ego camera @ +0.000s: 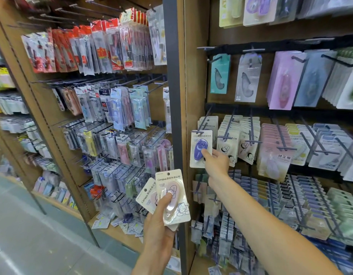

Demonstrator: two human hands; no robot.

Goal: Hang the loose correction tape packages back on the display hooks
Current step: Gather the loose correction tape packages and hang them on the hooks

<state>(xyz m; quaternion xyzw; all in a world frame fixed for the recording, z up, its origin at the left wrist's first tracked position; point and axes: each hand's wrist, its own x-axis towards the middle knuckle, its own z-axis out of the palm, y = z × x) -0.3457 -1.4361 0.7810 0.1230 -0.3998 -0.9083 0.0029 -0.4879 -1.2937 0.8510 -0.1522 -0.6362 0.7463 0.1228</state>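
Head view looks down along a brown wooden display wall [197, 80] hung with thin dark metal hooks [206, 116]. The right hand [216, 160] reaches to the leftmost hook of the middle row and pinches the lower right edge of a purple correction tape package [200, 148]: a flat cream card with a glossy, rounded purple dispenser under a clear blister. Its punched top sits at the hook's front end, ahead of a few matching cards. The left hand [158, 219] is lower, in front of the grey upright post [172, 76], gripping a small fan of loose pink correction tape packages [172, 197]; the thumb presses on the front card's clear oval blister, which covers a pale pink dispenser, and the fingers curl behind the stack. Each card is cream with a round hanging hole at the top. Neighbouring hooks carry dense rows of cream cartoon-printed cards [237, 139], pink and grey-blue packs [274, 147]. On the left panel, clear plastic pen packs [104, 46] hang in shiny overlapping rows.
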